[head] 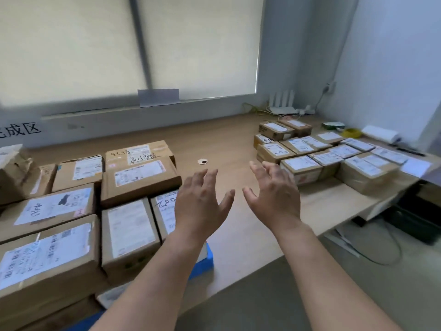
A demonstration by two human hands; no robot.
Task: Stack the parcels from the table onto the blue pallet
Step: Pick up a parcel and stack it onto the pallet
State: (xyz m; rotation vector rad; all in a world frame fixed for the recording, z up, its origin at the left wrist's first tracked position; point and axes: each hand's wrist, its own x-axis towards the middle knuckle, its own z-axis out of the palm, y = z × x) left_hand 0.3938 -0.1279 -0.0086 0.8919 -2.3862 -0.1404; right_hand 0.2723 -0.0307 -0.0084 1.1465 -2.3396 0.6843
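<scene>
- Parcels point(301, 167) wait on the table point(226, 137), right side. Left hand point(200, 201) and right hand point(274, 194) are spread wide, holding nothing.
- Careful! The pile point(128, 232) on the blue pallet point(204, 261) looks full; one more could slide off.

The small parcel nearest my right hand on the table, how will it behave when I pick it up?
The small parcel is a squat cardboard box, so probably stiff and unlikely to roll or tip. It looks light, though its contents are hidden. Its white top label may be slick; gripping the sides seems safer.
</scene>
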